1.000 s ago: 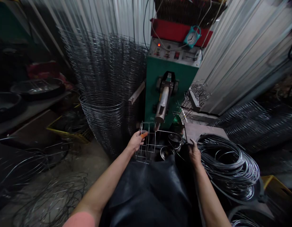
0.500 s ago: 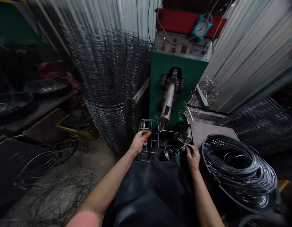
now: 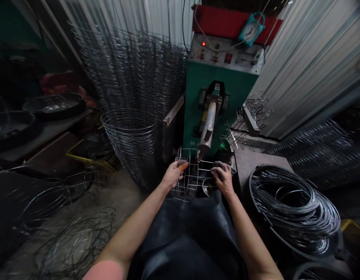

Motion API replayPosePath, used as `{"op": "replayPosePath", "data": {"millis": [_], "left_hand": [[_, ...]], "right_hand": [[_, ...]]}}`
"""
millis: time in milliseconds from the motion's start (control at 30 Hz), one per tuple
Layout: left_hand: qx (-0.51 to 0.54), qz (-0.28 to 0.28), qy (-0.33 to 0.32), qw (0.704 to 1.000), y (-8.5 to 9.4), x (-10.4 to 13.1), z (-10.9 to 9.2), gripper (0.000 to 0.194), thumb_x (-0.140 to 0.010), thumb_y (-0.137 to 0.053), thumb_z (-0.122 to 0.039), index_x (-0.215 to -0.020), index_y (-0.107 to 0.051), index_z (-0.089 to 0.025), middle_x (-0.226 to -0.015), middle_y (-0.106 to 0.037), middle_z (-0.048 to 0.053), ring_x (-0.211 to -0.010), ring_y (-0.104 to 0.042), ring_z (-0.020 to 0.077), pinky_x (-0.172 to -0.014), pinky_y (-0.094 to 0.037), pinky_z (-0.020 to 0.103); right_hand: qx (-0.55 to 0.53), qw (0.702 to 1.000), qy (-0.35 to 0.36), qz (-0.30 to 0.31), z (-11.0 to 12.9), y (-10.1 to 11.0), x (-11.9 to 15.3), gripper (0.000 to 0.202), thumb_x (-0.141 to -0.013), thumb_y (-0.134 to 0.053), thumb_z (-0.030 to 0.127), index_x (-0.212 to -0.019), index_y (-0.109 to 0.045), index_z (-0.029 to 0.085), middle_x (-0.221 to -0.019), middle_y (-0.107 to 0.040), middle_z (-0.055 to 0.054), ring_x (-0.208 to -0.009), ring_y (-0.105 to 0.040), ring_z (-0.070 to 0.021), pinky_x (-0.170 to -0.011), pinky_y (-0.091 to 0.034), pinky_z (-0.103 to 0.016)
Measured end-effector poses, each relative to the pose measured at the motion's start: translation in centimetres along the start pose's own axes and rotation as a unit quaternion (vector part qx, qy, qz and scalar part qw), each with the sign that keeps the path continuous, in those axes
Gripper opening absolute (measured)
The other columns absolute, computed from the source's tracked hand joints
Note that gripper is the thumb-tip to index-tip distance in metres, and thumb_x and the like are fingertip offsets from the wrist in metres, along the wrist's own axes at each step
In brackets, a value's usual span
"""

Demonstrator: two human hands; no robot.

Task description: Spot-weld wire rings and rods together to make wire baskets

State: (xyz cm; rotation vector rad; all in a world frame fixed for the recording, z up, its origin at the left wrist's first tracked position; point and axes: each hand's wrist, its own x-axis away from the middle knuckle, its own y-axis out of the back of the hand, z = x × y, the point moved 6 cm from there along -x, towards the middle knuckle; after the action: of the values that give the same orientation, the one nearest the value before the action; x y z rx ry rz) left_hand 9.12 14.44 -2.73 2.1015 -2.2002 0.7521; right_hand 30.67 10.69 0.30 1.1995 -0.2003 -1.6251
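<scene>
My left hand (image 3: 174, 175) is closed on a small wire frame (image 3: 189, 182), with something orange on its thumb. The frame has curved wires crossed by straight ones that stick out to the right. Just above it is the tip of the metal arm (image 3: 207, 136) of a green machine (image 3: 194, 93). My right hand (image 3: 223, 175) is at the right ends of the straight wires, fingers bent together; what they pinch is too small to make out. Below the wires, between my hands, a shiny round bowl (image 3: 208, 186) shows in part.
Tall stacks of wire rings (image 3: 130, 128) stand left of the machine. A tub with coiled wire (image 3: 296, 206) is close on my right, beside a board (image 3: 258, 159). Loose wire (image 3: 80, 241) lies on the floor at left. A teal clock (image 3: 252, 30) hangs above the control panel.
My right hand has moved left and slightly up, from above the bowls to the wire ends by the frame. My left hand keeps its hold, shifted slightly right. The view has moved slightly.
</scene>
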Motion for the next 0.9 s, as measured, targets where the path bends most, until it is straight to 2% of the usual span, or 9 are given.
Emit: {"op": "replayPosePath", "data": {"millis": [133,300,467,700,900], "left_hand": [[0.011,0.005,-0.004,1.000,0.0,-0.2,0.0,0.042,-0.048,-0.080,-0.037,-0.076,-0.058,-0.015,-0.056,-0.041,-0.006,-0.044,-0.032,0.0031,-0.036,-0.017,0.016],[0.011,0.006,-0.002,1.000,-0.2,-0.4,0.1,0.042,-0.049,-0.080,-0.038,-0.077,-0.058,-0.014,-0.056,-0.041,-0.006,-0.044,-0.032,0.0032,-0.036,-0.018,0.015],[0.021,0.007,0.004,1.000,-0.1,-0.9,-0.1,0.045,-0.047,-0.080,-0.038,-0.077,-0.058,-0.014,-0.056,-0.041,-0.007,-0.044,-0.031,0.0028,-0.036,-0.017,0.015],[0.029,0.013,-0.007,0.999,-0.3,-1.7,-0.2,0.045,-0.045,-0.081,-0.038,-0.075,-0.057,-0.014,-0.052,-0.037,-0.008,-0.042,-0.027,0.0030,-0.035,-0.014,0.016],[0.045,0.011,-0.001,0.999,-0.7,-2.5,-0.5,0.041,-0.045,-0.081,-0.033,-0.073,-0.058,-0.013,-0.056,-0.042,-0.006,-0.044,-0.030,0.0032,-0.036,-0.015,0.016]], "right_hand": [[0.000,1.000,-0.007,-0.010,0.0,0.6,-0.3,0.013,-0.084,-0.053,0.030,-0.082,-0.065,0.025,-0.110,-0.058,-0.006,-0.103,-0.044,-0.0256,-0.090,-0.037,-0.045],[0.009,0.999,0.027,0.030,0.6,-0.1,-0.8,0.014,-0.086,-0.051,0.029,-0.084,-0.064,0.025,-0.113,-0.059,-0.005,-0.104,-0.044,-0.0250,-0.091,-0.036,-0.044],[-0.003,0.998,0.056,0.027,0.7,-0.3,-1.3,0.013,-0.087,-0.051,0.028,-0.085,-0.063,0.023,-0.110,-0.061,-0.005,-0.098,-0.046,-0.0237,-0.088,-0.038,-0.041],[-0.004,0.998,0.043,0.039,0.0,-0.4,-2.0,0.013,-0.087,-0.052,0.029,-0.085,-0.063,0.023,-0.111,-0.062,-0.004,-0.099,-0.045,-0.0236,-0.088,-0.038,-0.041],[-0.003,0.998,0.039,0.048,-0.5,-0.5,-2.9,0.015,-0.087,-0.051,0.031,-0.082,-0.063,0.024,-0.109,-0.062,-0.004,-0.099,-0.046,-0.0240,-0.088,-0.038,-0.041]]}}
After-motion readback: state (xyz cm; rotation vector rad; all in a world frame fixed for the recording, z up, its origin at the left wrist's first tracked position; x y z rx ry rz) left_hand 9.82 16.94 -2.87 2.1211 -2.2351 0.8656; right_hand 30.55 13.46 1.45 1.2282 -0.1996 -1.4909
